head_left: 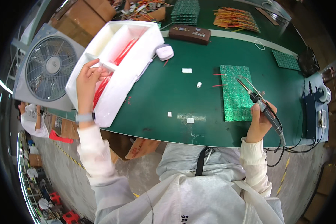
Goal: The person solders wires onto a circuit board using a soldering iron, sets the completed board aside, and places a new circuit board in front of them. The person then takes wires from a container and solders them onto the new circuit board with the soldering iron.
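My left hand [88, 77] is over the white foam box [119, 91], its fingers drawn together on what looks like a thin red wire, mostly hidden by the fingertips. Beneath and beside it, a bundle of red wires [124, 53] lies in the box. In my right hand [261, 122] is a soldering iron [267, 111], gripped by its handle. Its metal tip, with a thin curved tube beside it, points up and left over a green circuit board panel [235, 106]. Two short red wires [218, 86] stick out from the panel's left edge.
Small white blocks [190, 120] are scattered on the green table [149, 112]. Behind them are a white rounded device [164, 52], a brown case [189, 34], stacked boards [185, 13] and orange wires [236, 19]. A fan [53, 66] stands left; a soldering station [313, 112] stands right.
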`<control>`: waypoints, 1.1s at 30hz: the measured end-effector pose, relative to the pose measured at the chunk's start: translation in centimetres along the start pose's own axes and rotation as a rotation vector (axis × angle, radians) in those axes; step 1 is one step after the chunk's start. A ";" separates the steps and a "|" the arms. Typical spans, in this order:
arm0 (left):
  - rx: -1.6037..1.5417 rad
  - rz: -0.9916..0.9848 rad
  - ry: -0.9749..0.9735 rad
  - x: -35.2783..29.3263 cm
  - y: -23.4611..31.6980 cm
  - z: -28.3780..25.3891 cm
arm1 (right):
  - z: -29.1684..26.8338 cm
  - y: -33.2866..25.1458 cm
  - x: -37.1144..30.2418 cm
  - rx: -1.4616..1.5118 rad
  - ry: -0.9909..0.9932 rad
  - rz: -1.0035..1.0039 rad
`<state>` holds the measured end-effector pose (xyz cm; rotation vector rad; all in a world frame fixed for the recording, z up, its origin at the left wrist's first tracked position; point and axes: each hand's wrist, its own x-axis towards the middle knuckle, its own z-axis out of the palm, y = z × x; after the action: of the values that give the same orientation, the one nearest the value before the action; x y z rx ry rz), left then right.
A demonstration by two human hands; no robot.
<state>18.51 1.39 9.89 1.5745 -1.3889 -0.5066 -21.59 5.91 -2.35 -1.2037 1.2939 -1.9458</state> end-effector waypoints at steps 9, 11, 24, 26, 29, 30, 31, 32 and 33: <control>-0.227 0.274 -0.318 -10.2 5.7 21.5 | -2.3 -0.6 0.0 -0.123 -0.037 0.086; -0.240 0.262 -0.338 -10.1 4.8 23.6 | -2.3 -0.9 -0.3 -0.112 -0.019 0.092; -0.278 0.204 -0.363 -10.0 3.4 25.7 | -2.4 -1.6 -0.4 -0.102 -0.018 0.141; -0.246 0.203 -0.382 -9.8 3.6 25.6 | -2.9 -0.9 -0.4 -0.166 -0.022 0.090; -0.241 0.221 -0.394 -9.5 3.1 25.6 | -2.7 -0.6 -0.5 -0.229 -0.033 0.053; -0.239 0.220 -0.395 -9.5 3.1 25.6 | -2.7 -0.6 -0.5 -0.214 -0.040 0.072; -0.239 0.219 -0.395 -9.4 3.1 25.6 | -2.7 -0.5 -0.5 -0.213 -0.040 0.074; -0.240 0.220 -0.395 -9.4 3.2 25.6 | -2.7 -0.4 -0.5 -0.219 -0.046 0.059; -0.239 0.218 -0.397 -9.4 3.2 25.6 | -2.7 -0.3 -0.5 -0.226 -0.053 0.045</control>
<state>-6.25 0.87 -2.04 1.1524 -1.7013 -0.8495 -23.71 7.69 -2.71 -1.3112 1.5305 -1.7602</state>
